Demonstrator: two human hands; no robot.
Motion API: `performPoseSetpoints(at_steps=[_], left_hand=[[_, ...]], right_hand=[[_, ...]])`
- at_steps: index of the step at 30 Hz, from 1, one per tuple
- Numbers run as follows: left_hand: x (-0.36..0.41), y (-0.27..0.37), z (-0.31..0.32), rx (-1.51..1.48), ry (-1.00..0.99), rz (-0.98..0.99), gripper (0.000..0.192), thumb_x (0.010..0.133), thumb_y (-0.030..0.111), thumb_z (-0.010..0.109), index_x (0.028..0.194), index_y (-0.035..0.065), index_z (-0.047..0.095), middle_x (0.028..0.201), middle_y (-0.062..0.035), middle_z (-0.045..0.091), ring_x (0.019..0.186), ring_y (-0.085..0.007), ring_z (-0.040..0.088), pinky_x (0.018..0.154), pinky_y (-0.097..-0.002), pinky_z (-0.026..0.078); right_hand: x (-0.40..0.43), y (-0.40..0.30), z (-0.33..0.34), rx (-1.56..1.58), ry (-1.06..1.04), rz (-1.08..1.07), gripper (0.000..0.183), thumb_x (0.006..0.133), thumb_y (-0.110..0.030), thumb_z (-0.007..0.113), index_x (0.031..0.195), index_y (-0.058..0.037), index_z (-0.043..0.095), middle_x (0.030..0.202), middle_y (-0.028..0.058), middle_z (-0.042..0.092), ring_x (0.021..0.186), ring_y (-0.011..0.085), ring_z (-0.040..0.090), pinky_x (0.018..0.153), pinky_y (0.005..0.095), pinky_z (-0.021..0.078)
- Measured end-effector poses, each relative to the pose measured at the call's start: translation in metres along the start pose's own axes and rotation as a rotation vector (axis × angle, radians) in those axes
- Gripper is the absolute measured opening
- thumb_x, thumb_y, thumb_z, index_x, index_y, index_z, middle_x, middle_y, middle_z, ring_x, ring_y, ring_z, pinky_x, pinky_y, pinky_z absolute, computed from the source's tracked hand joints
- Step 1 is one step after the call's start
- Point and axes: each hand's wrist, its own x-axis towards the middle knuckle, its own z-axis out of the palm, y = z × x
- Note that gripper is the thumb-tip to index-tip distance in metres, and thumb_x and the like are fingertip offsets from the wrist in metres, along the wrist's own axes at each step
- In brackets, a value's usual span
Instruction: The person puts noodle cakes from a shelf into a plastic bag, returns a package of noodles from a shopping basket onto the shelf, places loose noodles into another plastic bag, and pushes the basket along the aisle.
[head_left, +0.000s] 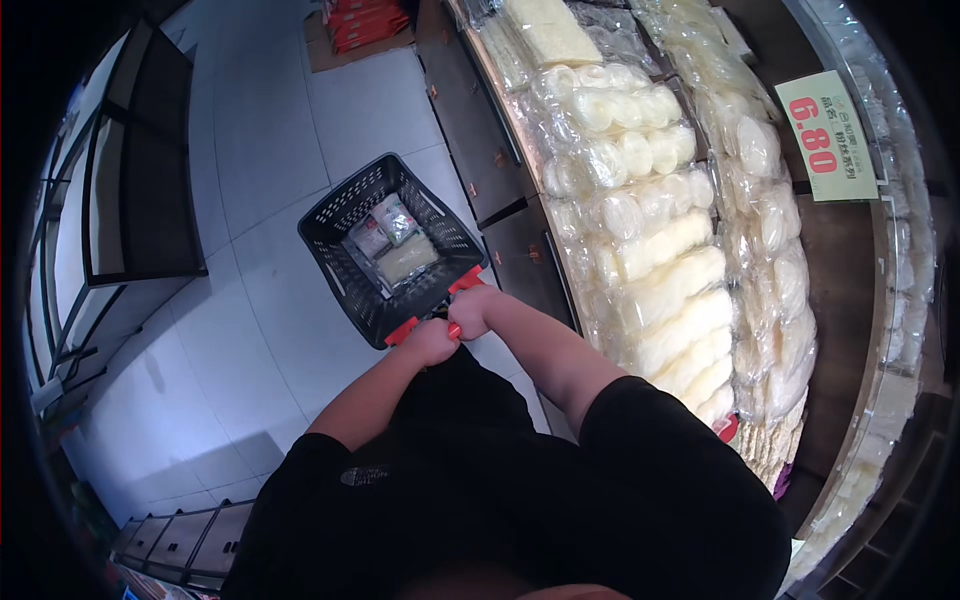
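Both my hands are closed around the red handle (454, 331) of a black plastic shopping basket (352, 281), which hangs in front of my body above the tiled floor. My left hand (430, 343) grips it nearer the basket's lower corner, and my right hand (472, 310) grips it close by, nearer the display. At the bottom of the basket lie several clear-wrapped packages: a pale yellowish pack (407, 257), a white and green pack (393, 218) and a whitish one (369, 236) with red print.
Along the right runs a display of clear-bagged dried noodles (660, 277), above dark cabinets (525, 251). A price sign (827, 139) stands behind them. Dark-framed shelving (154, 165) is at the left, red packages (367, 22) on cardboard at the top, and more cabinets (180, 544) at the lower left.
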Motion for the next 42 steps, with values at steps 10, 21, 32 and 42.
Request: performPoseSetpoints(at_steps=[10, 21, 32, 42], left_hand=[[-0.004, -0.004, -0.049, 0.120, -0.030, -0.078, 0.038, 0.080, 0.032, 0.059, 0.104, 0.0029, 0.065, 0.103, -0.0246, 0.067, 0.097, -0.0406, 0.064, 0.088, -0.0468, 0.050], [-0.004, -0.002, -0.102, 0.208, 0.019, -0.134, 0.036, 0.079, 0.032, 0.057, 0.101, 0.0067, 0.070, 0.104, -0.0216, 0.068, 0.100, -0.0365, 0.065, 0.090, -0.0433, 0.051], [0.004, -0.014, -0.110, 0.204, 0.037, -0.109, 0.033, 0.078, 0.030, 0.059, 0.099, 0.0073, 0.070, 0.104, -0.0197, 0.069, 0.098, -0.0364, 0.065, 0.089, -0.0435, 0.051], [0.008, -0.026, -0.123, 0.209, -0.046, -0.124, 0.033, 0.077, 0.027, 0.059, 0.100, 0.0054, 0.069, 0.103, -0.0213, 0.069, 0.097, -0.0372, 0.065, 0.089, -0.0437, 0.051]], right_hand=[[0.016, -0.003, -0.024, 0.135, -0.012, -0.057, 0.033, 0.078, -0.033, 0.060, 0.096, -0.0087, 0.074, 0.101, 0.0149, 0.071, 0.096, 0.0318, 0.068, 0.085, 0.0427, 0.0537], [0.037, -0.001, -0.066, 0.212, 0.003, -0.062, 0.035, 0.079, -0.028, 0.058, 0.102, -0.0051, 0.072, 0.109, 0.0175, 0.069, 0.103, 0.0312, 0.066, 0.088, 0.0419, 0.0527], [0.041, 0.002, -0.081, 0.214, 0.011, -0.061, 0.034, 0.078, -0.026, 0.058, 0.100, -0.0036, 0.072, 0.109, 0.0181, 0.069, 0.104, 0.0307, 0.066, 0.088, 0.0414, 0.0525], [0.048, 0.001, -0.087, 0.257, 0.032, -0.056, 0.034, 0.078, -0.025, 0.058, 0.102, -0.0051, 0.072, 0.110, 0.0170, 0.069, 0.104, 0.0313, 0.066, 0.089, 0.0421, 0.0527]])
